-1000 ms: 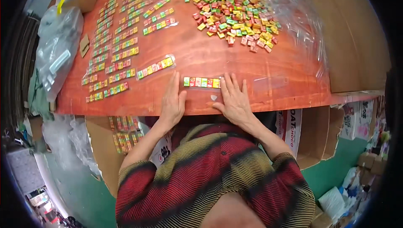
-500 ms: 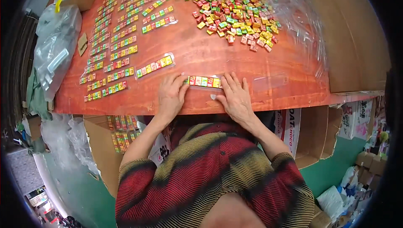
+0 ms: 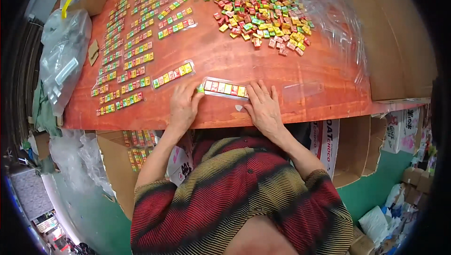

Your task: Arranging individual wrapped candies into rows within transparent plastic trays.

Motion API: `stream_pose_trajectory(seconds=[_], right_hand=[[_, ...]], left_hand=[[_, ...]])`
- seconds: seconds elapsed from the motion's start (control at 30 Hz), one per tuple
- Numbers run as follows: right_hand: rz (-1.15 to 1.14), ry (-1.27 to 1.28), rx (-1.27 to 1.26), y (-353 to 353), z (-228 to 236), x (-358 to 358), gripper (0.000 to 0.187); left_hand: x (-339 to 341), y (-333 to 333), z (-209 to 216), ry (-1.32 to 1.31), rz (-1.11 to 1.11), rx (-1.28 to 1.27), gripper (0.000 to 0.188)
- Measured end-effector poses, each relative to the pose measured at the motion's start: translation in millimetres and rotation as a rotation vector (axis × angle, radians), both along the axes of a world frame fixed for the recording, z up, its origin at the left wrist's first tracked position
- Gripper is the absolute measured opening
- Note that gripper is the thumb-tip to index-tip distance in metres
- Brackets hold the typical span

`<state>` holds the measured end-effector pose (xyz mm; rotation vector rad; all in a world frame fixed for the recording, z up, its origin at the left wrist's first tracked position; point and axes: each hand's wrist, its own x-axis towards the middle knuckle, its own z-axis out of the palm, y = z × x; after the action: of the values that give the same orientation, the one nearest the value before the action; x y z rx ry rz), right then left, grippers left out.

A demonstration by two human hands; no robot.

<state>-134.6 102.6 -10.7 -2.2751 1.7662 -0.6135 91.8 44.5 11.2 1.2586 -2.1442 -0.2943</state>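
Note:
In front of me on the table lies a narrow clear plastic tray [image 3: 224, 96] with a row of small red, white, green and yellow boxes [image 3: 227, 88] in it. My left hand [image 3: 184, 105] is at the tray's left end, thumb and fingers closed on a small green-and-yellow box [image 3: 200, 88]. At the other end, my right hand [image 3: 267, 109] lies with fingers stretched out, their tips touching the end of the row. Just left of my left hand rests a filled tray [image 3: 173, 75] of similar boxes.
Several filled rows [image 3: 136, 48] cover the table's left side. A heap of loose small boxes [image 3: 258, 8] lies at the far middle. Clear plastic trays [image 3: 333, 29] are piled at right beside a cardboard box [image 3: 394, 43]. A clear tray [image 3: 300, 87] lies right of my right hand.
My left hand has shifted slightly left and down with the small green box, which now shows apart from the row. More of the tray's left end is visible. The right hand stays put.

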Motion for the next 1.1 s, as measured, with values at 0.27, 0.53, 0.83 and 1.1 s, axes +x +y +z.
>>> stream_pose_trajectory(seconds=[0.27, 0.53, 0.83, 1.1], right_hand=[[-0.017, -0.235, 0.019, -6, 7, -6, 0.049], [0.313, -0.069, -0.100, -36, 9, 33, 0.043], [0.441, 0.099, -0.442, -92, 3, 106, 0.030], [0.350, 0.094, -0.276, -146, -4, 113, 0.027]], left_hand=[[-2, 10, 11, 0.035, 0.006, 0.070, 0.028], [16, 31, 7, 0.068, 0.142, -0.046, 0.027], [38, 1, -12, 0.400, 0.462, 0.157, 0.023], [31, -55, -16, 0.316, 0.423, -0.064, 0.024]])
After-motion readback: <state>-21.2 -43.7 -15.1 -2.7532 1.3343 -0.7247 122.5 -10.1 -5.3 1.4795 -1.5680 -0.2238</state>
